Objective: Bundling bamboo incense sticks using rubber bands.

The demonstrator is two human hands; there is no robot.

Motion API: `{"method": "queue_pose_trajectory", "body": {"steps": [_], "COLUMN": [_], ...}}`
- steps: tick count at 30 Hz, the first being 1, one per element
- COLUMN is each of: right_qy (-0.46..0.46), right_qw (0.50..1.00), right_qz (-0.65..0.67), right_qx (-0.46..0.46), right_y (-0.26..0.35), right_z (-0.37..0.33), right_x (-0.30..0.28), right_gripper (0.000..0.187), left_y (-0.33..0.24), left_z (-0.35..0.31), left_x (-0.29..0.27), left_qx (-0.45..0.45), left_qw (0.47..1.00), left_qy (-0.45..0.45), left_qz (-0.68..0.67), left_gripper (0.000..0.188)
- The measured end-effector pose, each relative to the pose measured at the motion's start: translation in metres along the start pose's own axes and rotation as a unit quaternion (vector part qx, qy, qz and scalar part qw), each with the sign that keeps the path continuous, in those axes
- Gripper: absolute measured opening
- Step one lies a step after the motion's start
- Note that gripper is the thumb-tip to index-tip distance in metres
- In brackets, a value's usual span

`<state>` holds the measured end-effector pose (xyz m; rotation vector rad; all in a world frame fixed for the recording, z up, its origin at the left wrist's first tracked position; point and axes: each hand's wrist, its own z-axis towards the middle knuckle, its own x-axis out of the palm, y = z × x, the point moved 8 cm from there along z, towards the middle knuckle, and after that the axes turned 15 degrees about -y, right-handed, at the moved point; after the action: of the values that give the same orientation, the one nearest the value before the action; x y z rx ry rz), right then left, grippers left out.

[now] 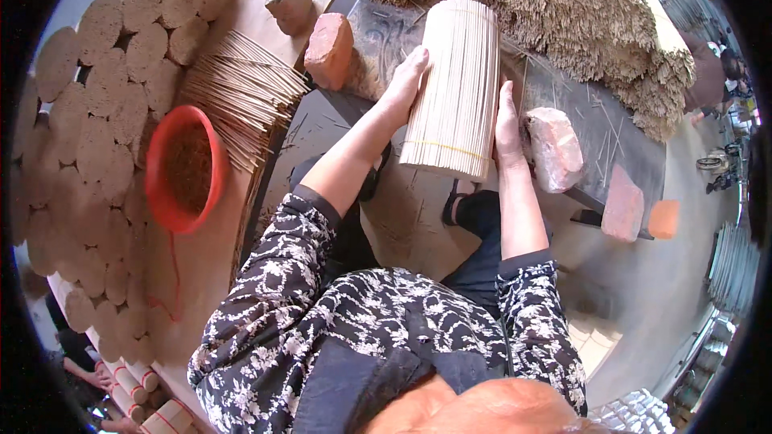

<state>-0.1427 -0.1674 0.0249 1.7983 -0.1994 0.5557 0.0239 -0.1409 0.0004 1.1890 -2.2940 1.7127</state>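
A thick round bundle of thin pale sticks (454,84) is held between my two hands, tilted so that its near end points toward me. A yellow band circles it near that end, and another thin band shows near the far end. My left hand (406,84) presses along its left side with the fingers partly hidden behind it. On the opposite side, my right hand (507,124) lies against the bundle, thumb pointing up along it. Beneath the bundle is a dark work table (386,28) strewn with stick scraps.
Bricks (329,50) stand left of the bundle, and a pale brick (553,149) lies to its right. Loose sticks (579,16) are heaped at the back. On the left are a red bowl (215,185), loose sticks (245,88) and many stacked bundles (104,84). Another person's hand (98,378) shows lower left.
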Motion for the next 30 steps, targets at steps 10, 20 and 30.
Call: {"method": "queue_pose_trajectory", "body": {"steps": [10,20,30], "right_qy": [-0.067,-0.050,-0.048], "right_qw": [0.997,0.994,0.998], "right_qz": [0.031,0.059,-0.042], "right_qx": [-0.037,0.072,-0.006], "right_y": [0.002,-0.012,-0.010], "right_z": [0.011,-0.001,0.008], "right_x": [-0.022,-0.011,-0.016], "right_gripper": [0.057,0.063,0.061], "left_y": [-0.026,-0.024,-0.011], "left_z": [0.005,-0.018,-0.011], "left_x": [-0.025,0.022,0.011], "left_qx": [0.058,-0.033,0.042], "left_qw": [0.986,0.999,0.997], "left_qy": [-0.105,0.024,0.020], "left_qz": [0.115,-0.017,0.064], "left_gripper": [0.049,0.056,0.052]}}
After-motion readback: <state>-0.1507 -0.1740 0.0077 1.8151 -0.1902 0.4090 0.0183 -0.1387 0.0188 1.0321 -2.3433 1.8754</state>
